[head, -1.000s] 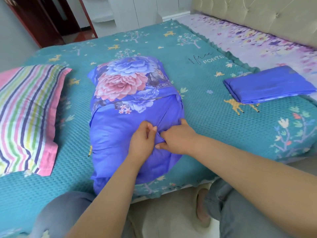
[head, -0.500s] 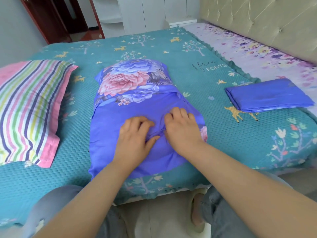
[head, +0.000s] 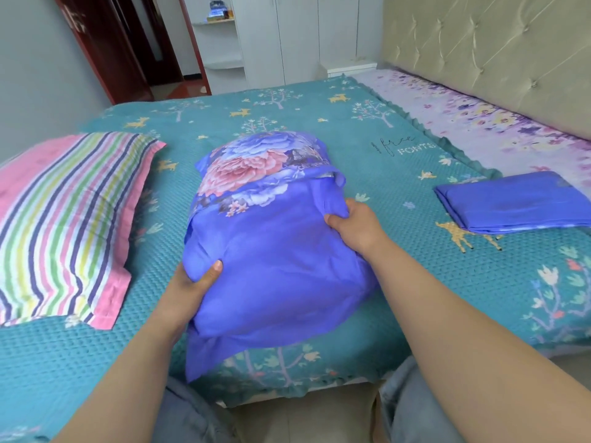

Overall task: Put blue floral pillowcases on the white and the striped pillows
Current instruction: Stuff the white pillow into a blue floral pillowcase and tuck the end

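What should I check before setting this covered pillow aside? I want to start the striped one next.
1. Left hand grip on covered pillow: ok, holds near corner.
2. Right hand grip: ok, holds right edge.
3. White pillow fully covered: ok, none shows.
4. Opening closed: cannot tell.
5. Folded blue pillowcase ready: ok, on bedspread.
6. Striped pillow covered: not ok, bare.

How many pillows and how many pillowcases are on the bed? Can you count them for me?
Pillows: 2. The striped pillow lies bare; the other is inside the blue floral pillowcase, held by the left hand and the right hand.
Pillowcases: 2. The one on the pillow, and the folded pillowcase on the bed.
Total: 4.
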Demonstrator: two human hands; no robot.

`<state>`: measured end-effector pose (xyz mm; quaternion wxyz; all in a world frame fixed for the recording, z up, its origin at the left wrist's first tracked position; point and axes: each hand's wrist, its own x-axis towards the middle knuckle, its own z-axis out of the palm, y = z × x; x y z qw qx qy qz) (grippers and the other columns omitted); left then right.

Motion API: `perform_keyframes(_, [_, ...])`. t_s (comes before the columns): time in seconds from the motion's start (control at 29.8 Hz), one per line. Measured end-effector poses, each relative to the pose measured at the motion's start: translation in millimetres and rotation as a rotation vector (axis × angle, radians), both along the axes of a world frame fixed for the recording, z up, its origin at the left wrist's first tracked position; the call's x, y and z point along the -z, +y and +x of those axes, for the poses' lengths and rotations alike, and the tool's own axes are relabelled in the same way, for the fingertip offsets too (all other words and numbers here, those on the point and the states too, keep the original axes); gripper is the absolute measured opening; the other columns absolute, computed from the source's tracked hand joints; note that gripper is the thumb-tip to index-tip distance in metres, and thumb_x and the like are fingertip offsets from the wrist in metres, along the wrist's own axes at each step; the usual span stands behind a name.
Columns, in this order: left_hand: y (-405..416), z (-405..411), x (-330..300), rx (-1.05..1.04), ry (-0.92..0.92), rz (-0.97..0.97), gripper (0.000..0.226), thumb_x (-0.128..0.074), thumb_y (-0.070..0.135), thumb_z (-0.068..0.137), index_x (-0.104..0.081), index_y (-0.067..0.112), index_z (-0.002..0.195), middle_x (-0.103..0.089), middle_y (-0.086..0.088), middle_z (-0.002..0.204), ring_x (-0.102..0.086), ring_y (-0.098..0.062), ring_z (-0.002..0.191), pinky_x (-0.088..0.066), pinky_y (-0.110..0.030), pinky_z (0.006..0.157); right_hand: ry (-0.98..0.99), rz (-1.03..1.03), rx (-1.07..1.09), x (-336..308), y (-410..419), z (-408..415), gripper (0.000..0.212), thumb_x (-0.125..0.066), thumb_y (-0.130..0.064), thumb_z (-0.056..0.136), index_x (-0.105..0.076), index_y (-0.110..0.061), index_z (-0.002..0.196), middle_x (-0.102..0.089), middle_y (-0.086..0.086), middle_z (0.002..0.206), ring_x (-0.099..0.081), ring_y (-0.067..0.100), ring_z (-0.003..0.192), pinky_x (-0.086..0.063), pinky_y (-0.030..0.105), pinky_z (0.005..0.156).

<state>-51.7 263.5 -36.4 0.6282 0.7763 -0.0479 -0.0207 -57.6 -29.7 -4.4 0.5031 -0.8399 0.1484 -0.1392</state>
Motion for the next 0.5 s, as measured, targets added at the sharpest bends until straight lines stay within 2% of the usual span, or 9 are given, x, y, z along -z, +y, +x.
perform_keyframes(0.03, [-4, -1, -3, -0.068, -0.152, -0.025, 0.062, -0.075, 0.039, 0.076, -0.052, 0.016, 0.129, -0.060, 0.003, 0.126, -0.058, -0.004, 0.111, -0.046, -0.022, 0.097, -0.111, -0.027, 0.001, -10, 4, 0, 0.009, -0.061, -0.015, 0.088, -0.064, -0.010, 0.095, -0.065, 0.008, 0.088, -0.059, 0.022, 0.083, -0.041, 0.027, 0.069])
perform_keyframes(0.1, [-14, -2, -9, -0.190, -0.342, -0.033, 0.057, -0.069, 0.012, 0.085, -0.044, 0.011, 0.136, -0.052, 0.004, 0.132, -0.051, -0.001, 0.117, -0.039, -0.008, 0.097, -0.293, -0.040, 0.008, -27, 6, -5, 0.017, -0.060, -0.019, 0.090, -0.065, -0.010, 0.103, -0.069, 0.008, 0.095, -0.062, 0.025, 0.089, -0.047, 0.032, 0.077])
perform_keyframes(0.17, [-23, -1, -9, -0.197, -0.397, 0.043, 0.058, -0.065, 0.009, 0.086, -0.039, 0.007, 0.139, -0.047, 0.005, 0.134, -0.046, 0.000, 0.120, -0.033, -0.002, 0.096, -0.323, -0.080, 0.065, -30, -1, -7, 0.031, -0.059, -0.028, 0.090, -0.058, -0.015, 0.118, -0.067, 0.008, 0.109, -0.061, 0.028, 0.101, -0.048, 0.038, 0.087])
perform_keyframes(0.23, [-26, 4, -4, -0.120, -0.247, 0.168, 0.049, -0.061, 0.022, 0.090, -0.045, 0.009, 0.134, -0.052, 0.004, 0.128, -0.049, -0.006, 0.120, -0.035, -0.005, 0.094, -0.107, -0.204, 0.198, -25, -12, -7, 0.055, -0.060, -0.035, 0.088, -0.037, -0.019, 0.136, -0.055, 0.012, 0.127, -0.054, 0.033, 0.112, -0.043, 0.043, 0.093])
perform_keyframes(0.27, [-32, 7, -4, -0.067, -0.099, 0.225, 0.043, -0.056, 0.032, 0.092, -0.050, 0.010, 0.128, -0.058, 0.001, 0.120, -0.056, -0.012, 0.113, -0.040, -0.014, 0.091, 0.019, -0.268, 0.295, -24, -21, -9, 0.066, -0.061, -0.034, 0.087, -0.027, -0.021, 0.142, -0.046, 0.014, 0.134, -0.049, 0.035, 0.118, -0.040, 0.046, 0.097])
perform_keyframes(0.34, [-35, 7, -5, 0.022, 0.200, 0.224, 0.040, -0.045, 0.050, 0.093, -0.057, 0.014, 0.108, -0.062, 0.000, 0.091, -0.062, -0.015, 0.081, -0.048, -0.025, 0.067, 0.089, -0.450, 0.401, -21, -17, -10, 0.071, -0.061, -0.029, 0.087, -0.023, -0.021, 0.146, -0.036, 0.013, 0.141, -0.041, 0.036, 0.125, -0.034, 0.048, 0.102])
perform_keyframes(0.4, [-28, 8, -8, 0.024, 0.297, 0.156, 0.043, -0.042, 0.055, 0.092, -0.057, 0.016, 0.090, -0.055, 0.000, 0.076, -0.052, -0.012, 0.061, -0.045, -0.021, 0.049, -0.118, -0.551, 0.242, -19, 12, -12, 0.058, -0.059, -0.027, 0.088, -0.037, -0.019, 0.141, -0.046, 0.009, 0.135, -0.045, 0.031, 0.122, -0.037, 0.044, 0.101])
perform_keyframes(0.44, [-23, 10, -9, 0.015, 0.305, 0.140, 0.041, -0.044, 0.053, 0.093, -0.056, 0.016, 0.085, -0.052, 0.000, 0.074, -0.049, -0.011, 0.058, -0.044, -0.019, 0.045, -0.228, -0.549, 0.068, -19, 33, -13, 0.050, -0.058, -0.026, 0.089, -0.045, -0.018, 0.135, -0.054, 0.006, 0.128, -0.050, 0.027, 0.118, -0.041, 0.042, 0.098])
perform_keyframes(0.5, [-14, 11, -10, 0.047, 0.307, 0.167, 0.032, -0.047, 0.045, 0.095, -0.054, 0.016, 0.083, -0.051, -0.003, 0.076, -0.048, -0.010, 0.056, -0.043, -0.017, 0.044, -0.318, -0.553, -0.275, -17, 76, -22, 0.038, -0.057, -0.025, 0.090, -0.053, -0.021, 0.128, -0.064, -0.002, 0.114, -0.055, 0.018, 0.110, -0.045, 0.036, 0.093])
